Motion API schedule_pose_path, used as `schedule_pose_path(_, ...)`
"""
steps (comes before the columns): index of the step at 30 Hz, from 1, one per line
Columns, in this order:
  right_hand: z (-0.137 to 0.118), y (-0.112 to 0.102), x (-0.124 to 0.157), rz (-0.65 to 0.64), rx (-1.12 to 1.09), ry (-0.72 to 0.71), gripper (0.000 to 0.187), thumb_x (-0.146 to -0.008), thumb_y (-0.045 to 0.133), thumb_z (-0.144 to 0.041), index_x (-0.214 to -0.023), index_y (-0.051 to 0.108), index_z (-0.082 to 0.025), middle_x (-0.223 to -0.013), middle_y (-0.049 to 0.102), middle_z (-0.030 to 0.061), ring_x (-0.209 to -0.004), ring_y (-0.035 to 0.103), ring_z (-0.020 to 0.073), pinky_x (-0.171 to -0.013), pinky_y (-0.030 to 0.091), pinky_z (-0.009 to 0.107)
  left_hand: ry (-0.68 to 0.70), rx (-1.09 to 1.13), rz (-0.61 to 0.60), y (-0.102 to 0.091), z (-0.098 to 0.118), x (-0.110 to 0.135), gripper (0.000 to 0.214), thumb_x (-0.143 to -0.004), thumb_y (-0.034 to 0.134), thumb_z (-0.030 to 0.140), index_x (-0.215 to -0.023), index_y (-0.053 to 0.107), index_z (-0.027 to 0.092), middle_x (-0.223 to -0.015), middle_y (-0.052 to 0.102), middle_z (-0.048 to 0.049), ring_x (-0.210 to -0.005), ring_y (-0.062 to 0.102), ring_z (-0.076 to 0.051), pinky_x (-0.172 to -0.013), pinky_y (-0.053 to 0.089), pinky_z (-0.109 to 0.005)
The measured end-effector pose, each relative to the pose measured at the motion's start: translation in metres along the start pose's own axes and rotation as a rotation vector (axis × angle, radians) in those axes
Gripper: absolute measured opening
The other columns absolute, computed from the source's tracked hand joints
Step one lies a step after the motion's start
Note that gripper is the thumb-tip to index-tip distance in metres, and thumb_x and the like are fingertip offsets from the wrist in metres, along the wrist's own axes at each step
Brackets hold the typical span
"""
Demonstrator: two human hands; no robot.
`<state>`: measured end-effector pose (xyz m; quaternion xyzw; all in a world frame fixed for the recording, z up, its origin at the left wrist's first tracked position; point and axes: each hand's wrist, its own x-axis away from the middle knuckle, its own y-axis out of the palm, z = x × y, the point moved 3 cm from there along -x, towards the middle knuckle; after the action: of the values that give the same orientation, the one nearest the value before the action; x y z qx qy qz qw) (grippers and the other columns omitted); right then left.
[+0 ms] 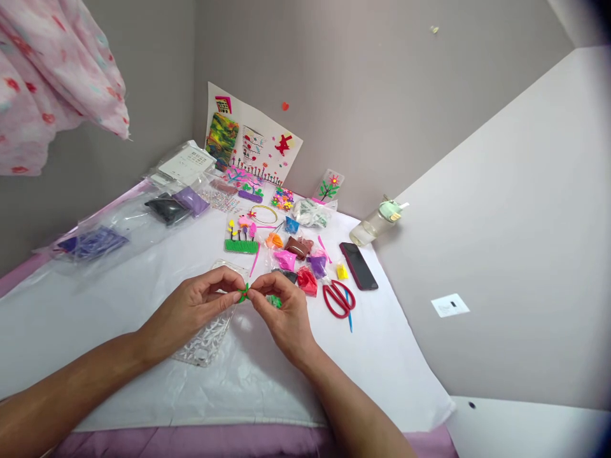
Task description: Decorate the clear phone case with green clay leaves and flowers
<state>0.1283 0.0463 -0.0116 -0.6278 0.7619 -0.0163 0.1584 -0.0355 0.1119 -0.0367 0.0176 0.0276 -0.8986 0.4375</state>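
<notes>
Just right of the clear case, the left hand and right hand are pinching the green-red piece between their fingers, equally near both; its long axis I cannot tell.

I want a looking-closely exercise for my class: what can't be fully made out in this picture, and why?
All in the head view:
Small green piece with a red centre: partly hidden by the left hand and right hand.
Clear, white-patterned plastic case: its middle is covered by the left hand.
Pink cloth with red spots: cut off by the top and left edges.
White rectangular card: print too small to read.
</notes>
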Motion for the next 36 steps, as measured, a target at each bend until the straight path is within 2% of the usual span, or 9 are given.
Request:
schedule_pose_path(5,0.0008,-0.0029,-0.001,-0.011,0.025,0.02,0.01,-0.09,0.074,-0.028,-0.084,0.071,-0.021,-0.083,0.071,0.0017,-0.077,0.066,0.0163,-0.076,0.053,0.03,0.004,0.024,0.001,-0.0002,-0.0022,0.0008,0.022,-0.09,0.075,0.047,-0.095,0.074,0.025,-0.095,0.071,-0.0004,-0.093,0.068,-0.018,-0.085,0.055,-0.026)
schedule_pose_path(8,0.0039,-0.0072,-0.0031,-0.015,-0.024,0.076,0.012,-0.093,0.073,-0.033,-0.092,0.073,-0.021,-0.087,0.072,0.0022,-0.082,0.067,0.0171,-0.079,0.053,0.031,0.003,0.052,-0.003,-0.0002,-0.0053,0.0016,0.022,-0.092,0.075,0.046,-0.098,0.073,0.025,-0.098,0.071,-0.0009,-0.097,0.068,-0.019,-0.088,0.057,-0.028)
schedule_pose_path(12,0.0088,-0.0078,-0.0054,-0.126,-0.182,0.223,0.027,-0.088,0.08,-0.045,-0.103,0.075,-0.022,-0.089,0.073,0.001,-0.08,0.067,0.0158,-0.077,0.053,0.03,-0.018,0.092,-0.02,0.0012,-0.0077,0.0019,0.023,-0.091,0.076,0.046,-0.101,0.072,0.025,-0.101,0.071,-0.0015,-0.099,0.07,-0.02,-0.089,0.059,-0.03)
schedule_pose_path(16,0.0094,-0.0043,-0.0056,-0.214,-0.288,0.314,0.032,-0.081,0.088,-0.047,-0.095,0.076,-0.021,-0.085,0.074,0.0003,-0.077,0.067,0.0141,-0.075,0.052,0.027,-0.047,0.105,-0.045,0.0031,-0.0078,0.0019,0.026,-0.09,0.076,0.047,-0.103,0.07,0.026,-0.102,0.072,-0.0012,-0.1,0.072,-0.02,-0.09,0.06,-0.031)
schedule_pose_path(20,0.0086,-0.0053,-0.0069,-0.156,-0.355,0.331,0.031,-0.075,0.093,-0.045,-0.082,0.074,-0.02,-0.075,0.071,-0.0016,-0.069,0.064,0.0123,-0.07,0.05,0.026,-0.042,0.127,-0.04,0.0025,-0.0059,0.0015,0.03,-0.091,0.076,0.051,-0.107,0.068,0.026,-0.104,0.073,-0.0013,-0.101,0.072,-0.02,-0.092,0.06,-0.033)
schedule_pose_path(25,0.0073,-0.0068,-0.0084,-0.092,-0.375,0.326,0.031,-0.074,0.094,-0.044,-0.082,0.075,-0.021,-0.07,0.071,-0.0022,-0.066,0.063,0.0125,-0.069,0.052,0.027,-0.064,0.124,-0.034,0.0018,-0.006,-0.0001,0.035,-0.088,0.078,0.053,-0.107,0.068,0.025,-0.102,0.073,-0.0021,-0.1,0.073,-0.022,-0.093,0.059,-0.036)
schedule_pose_path(36,0.0072,-0.0016,-0.0066,-0.118,-0.372,0.327,0.031,-0.069,0.097,-0.037,-0.084,0.074,-0.023,-0.077,0.074,-0.0019,-0.072,0.069,0.0145,-0.071,0.055,0.028,-0.048,0.072,-0.009,0.0001,-0.0043,0.0006,0.033,-0.089,0.075,0.053,-0.101,0.067,0.023,-0.097,0.07,-0.0025,-0.094,0.069,-0.021,-0.087,0.057,-0.035)
